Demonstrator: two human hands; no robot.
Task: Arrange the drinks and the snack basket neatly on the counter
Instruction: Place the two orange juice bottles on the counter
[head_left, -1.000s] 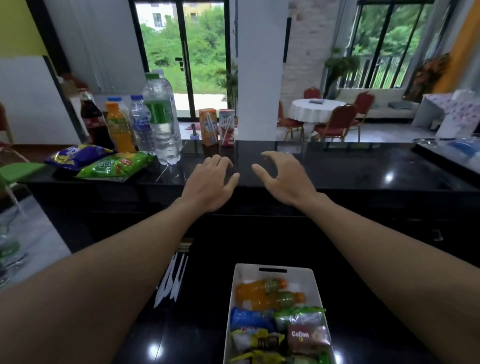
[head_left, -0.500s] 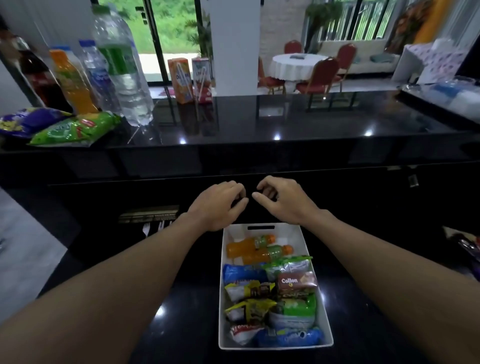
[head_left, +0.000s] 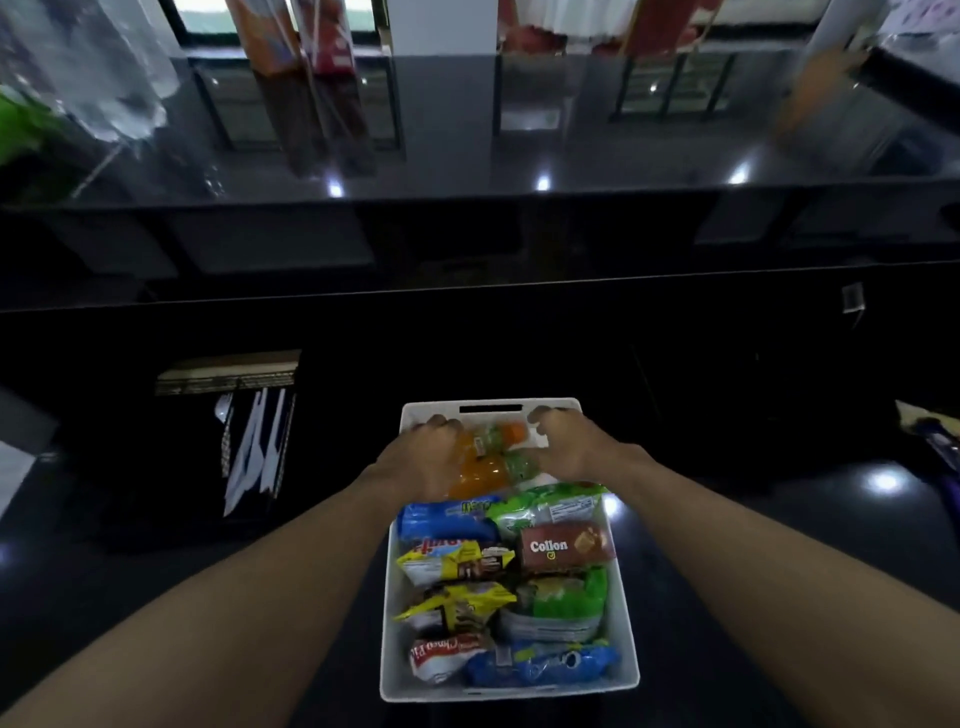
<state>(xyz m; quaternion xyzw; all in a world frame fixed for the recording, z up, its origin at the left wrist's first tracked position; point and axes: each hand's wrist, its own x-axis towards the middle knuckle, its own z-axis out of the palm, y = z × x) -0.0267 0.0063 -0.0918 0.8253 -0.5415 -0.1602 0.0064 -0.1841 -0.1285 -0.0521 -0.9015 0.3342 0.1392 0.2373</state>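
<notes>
A moment ago both hands were above the far end of the basket (head_left: 397, 613); now they have come down into it. The left hand (head_left: 423, 457) and the right hand (head_left: 566, 449) are on the two orange bottles (head_left: 485, 460) that lie at the far end of the basket, beyond the snack packets (head_left: 563, 545). The fingers are curled over the bottles, but I cannot tell if they grip firmly. The basket stands on the low table (head_left: 727, 519), so probably the bottles will be lifted out first.
</notes>
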